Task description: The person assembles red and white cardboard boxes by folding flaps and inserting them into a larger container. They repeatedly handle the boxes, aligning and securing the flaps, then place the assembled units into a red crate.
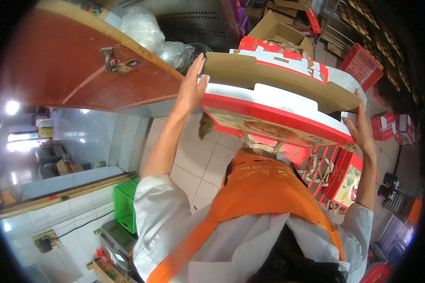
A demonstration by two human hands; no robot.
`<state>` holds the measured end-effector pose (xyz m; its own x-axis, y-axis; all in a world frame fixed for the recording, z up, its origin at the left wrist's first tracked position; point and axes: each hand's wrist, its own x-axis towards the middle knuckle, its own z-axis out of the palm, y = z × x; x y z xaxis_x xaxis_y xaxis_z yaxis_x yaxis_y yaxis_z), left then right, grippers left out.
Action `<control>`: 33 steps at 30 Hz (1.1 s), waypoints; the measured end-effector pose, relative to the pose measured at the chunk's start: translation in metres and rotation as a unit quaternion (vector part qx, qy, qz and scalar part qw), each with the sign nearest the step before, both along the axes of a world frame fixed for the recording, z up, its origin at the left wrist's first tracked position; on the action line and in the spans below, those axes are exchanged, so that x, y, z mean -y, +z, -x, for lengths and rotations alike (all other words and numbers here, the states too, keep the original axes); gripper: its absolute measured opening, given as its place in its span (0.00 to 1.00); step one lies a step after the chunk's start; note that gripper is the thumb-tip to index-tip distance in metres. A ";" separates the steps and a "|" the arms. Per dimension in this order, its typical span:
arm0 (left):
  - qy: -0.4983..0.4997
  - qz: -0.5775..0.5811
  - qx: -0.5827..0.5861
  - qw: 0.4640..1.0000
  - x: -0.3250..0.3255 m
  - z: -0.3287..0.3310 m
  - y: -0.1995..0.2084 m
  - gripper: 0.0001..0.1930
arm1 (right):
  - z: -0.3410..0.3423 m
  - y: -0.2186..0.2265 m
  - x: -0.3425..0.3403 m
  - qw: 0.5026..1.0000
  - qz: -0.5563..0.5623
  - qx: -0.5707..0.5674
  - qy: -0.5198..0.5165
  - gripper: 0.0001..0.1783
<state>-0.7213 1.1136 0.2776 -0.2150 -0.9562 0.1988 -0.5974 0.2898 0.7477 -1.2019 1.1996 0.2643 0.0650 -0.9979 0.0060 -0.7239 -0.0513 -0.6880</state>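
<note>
Closest to the camera sits the orange apron [264,188] over a white coat [174,226], both arms reaching up and away from it. Just beyond the apron's top edge comes the big one: a flat red-and-white cardboard box [274,111], held out between the two hands, its brown flap [269,78] standing open along the far side. The left hand [192,87] is pressed flat against the box's left end, fingers together and stretched straight up along the edge of the flap, thumb tucked behind the cardboard. The right hand [361,129] is at the box's right end, fingers spread a little and laid against the corner, palm to the cardboard; whether the thumb hooks under I cannot tell.

Below the box, to its right, red boxes with paper handles [335,177] stand packed side by side on the floor. Left of the box and lower down, pale floor tiles [193,155] show, and further left a green plastic crate [125,205].

Past the box's left end, a reddish-brown door [71,66] with a metal latch [115,61] leans across the view, clear plastic bags [148,33] bunched at its edge. Beyond the box's far side, open brown cartons [281,30] sit stacked, and off to the box's far right a red crate [361,63], with more red boxes [392,127] near the right hand.
</note>
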 end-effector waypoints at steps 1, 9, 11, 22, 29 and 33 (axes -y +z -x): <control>0.003 -0.037 0.011 0.999 -0.002 0.000 0.005 0.30 | 0.000 -0.001 -0.001 1.000 0.010 -0.018 0.000 0.44; 0.019 -0.157 -0.058 0.986 -0.001 -0.002 0.012 0.33 | -0.009 0.007 -0.010 1.000 0.005 0.025 -0.012 0.44; 0.025 -0.178 0.001 0.984 0.003 -0.004 0.008 0.33 | -0.013 0.007 -0.012 0.999 0.004 0.053 -0.009 0.43; -0.113 -0.138 -0.318 0.931 -0.004 -0.024 -0.007 0.17 | -0.011 -0.018 -0.028 0.961 0.131 0.244 -0.001 0.16; -0.181 -0.089 -0.050 0.978 -0.004 -0.034 -0.004 0.19 | -0.013 0.002 -0.034 0.972 0.040 0.225 0.053 0.18; -0.198 -0.172 0.112 0.958 -0.007 -0.026 0.025 0.32 | -0.022 0.041 -0.032 0.986 -0.145 0.029 0.084 0.35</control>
<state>-0.6951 1.1203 0.3030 -0.5755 -0.7911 -0.2072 -0.6484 0.2870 0.7051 -1.1803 1.2314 0.3051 0.2365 -0.9338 -0.2684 -0.6806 0.0380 -0.7317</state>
